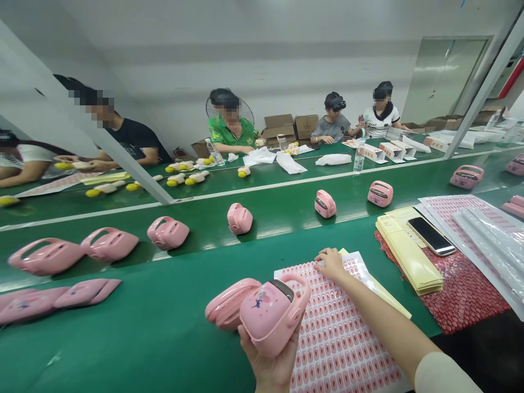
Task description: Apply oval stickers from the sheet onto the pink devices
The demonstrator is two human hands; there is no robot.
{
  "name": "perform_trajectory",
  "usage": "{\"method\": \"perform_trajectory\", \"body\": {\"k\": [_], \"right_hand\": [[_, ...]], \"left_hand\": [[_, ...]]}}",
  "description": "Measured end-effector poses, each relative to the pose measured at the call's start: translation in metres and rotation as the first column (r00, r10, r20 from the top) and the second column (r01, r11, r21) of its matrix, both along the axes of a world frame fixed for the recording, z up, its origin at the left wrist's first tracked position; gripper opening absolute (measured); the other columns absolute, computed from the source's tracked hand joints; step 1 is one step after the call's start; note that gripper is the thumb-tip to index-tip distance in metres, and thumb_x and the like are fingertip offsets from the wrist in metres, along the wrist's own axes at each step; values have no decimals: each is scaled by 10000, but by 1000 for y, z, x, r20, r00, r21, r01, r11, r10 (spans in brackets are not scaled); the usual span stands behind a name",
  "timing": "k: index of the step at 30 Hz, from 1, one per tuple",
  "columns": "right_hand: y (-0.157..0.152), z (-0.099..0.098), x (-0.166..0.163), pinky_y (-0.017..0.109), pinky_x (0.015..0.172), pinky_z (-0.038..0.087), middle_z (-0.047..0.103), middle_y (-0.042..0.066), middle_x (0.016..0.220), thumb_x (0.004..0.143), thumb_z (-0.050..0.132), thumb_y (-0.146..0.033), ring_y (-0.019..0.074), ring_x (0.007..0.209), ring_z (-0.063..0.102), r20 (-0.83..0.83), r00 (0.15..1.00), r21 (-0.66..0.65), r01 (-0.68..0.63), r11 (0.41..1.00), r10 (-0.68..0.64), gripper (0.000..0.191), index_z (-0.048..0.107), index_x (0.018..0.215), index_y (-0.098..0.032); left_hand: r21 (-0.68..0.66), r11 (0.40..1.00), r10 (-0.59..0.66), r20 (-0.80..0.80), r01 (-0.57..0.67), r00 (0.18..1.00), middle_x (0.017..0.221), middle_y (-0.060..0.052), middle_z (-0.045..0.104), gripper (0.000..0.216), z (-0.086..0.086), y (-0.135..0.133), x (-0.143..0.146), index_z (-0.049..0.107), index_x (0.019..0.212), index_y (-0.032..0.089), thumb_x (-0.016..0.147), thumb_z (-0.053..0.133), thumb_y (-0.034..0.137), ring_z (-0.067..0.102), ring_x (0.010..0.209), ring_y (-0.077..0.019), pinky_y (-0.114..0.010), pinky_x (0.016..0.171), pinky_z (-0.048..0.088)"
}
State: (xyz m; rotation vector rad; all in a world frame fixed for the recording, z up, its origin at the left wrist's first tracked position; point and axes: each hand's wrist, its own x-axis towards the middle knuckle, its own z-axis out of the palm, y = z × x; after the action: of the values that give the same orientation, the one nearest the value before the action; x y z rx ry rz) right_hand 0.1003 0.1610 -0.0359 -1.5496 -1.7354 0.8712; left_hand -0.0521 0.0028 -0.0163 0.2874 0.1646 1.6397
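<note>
Held up near the front middle is a pink device with a carry handle, a dark window and a printed cartoon (pixel 264 311); it looks like a small toy speaker. My left hand (pixel 272 363) is closed around it from below. Just behind and left of it rests a second pink device (pixel 229 305), partly covered. To the right lies a white sheet of pink oval stickers (pixel 331 338). My right hand (pixel 333 266) reaches across to its upper edge, fingers bent and pressed together on the stickers; what they pinch is too small to make out.
Several pink devices (pixel 167 233) stand along the green conveyor belt (pixel 278 218). More lie at left (pixel 61 297). On the right are yellow paper strips (pixel 409 256), a phone (pixel 431 236), red bubble wrap (pixel 462 295) and plastic-covered sheets (pixel 491 240). Across the belt, several people sit working.
</note>
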Motion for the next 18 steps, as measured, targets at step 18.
{"method": "perform_trajectory", "body": {"k": [18], "right_hand": [[-94,107,9,349,872,413,463,28,916,675,669,-175,184,989,495,-375,840,27,-412,911,391,120,588,587,-189]], "left_hand": [[511,854,518,-853,100,-65,1256,-126,492,884,5,20,-5,400,1274,295,492,796,179,481,1148,-349,-516,911,411]]}}
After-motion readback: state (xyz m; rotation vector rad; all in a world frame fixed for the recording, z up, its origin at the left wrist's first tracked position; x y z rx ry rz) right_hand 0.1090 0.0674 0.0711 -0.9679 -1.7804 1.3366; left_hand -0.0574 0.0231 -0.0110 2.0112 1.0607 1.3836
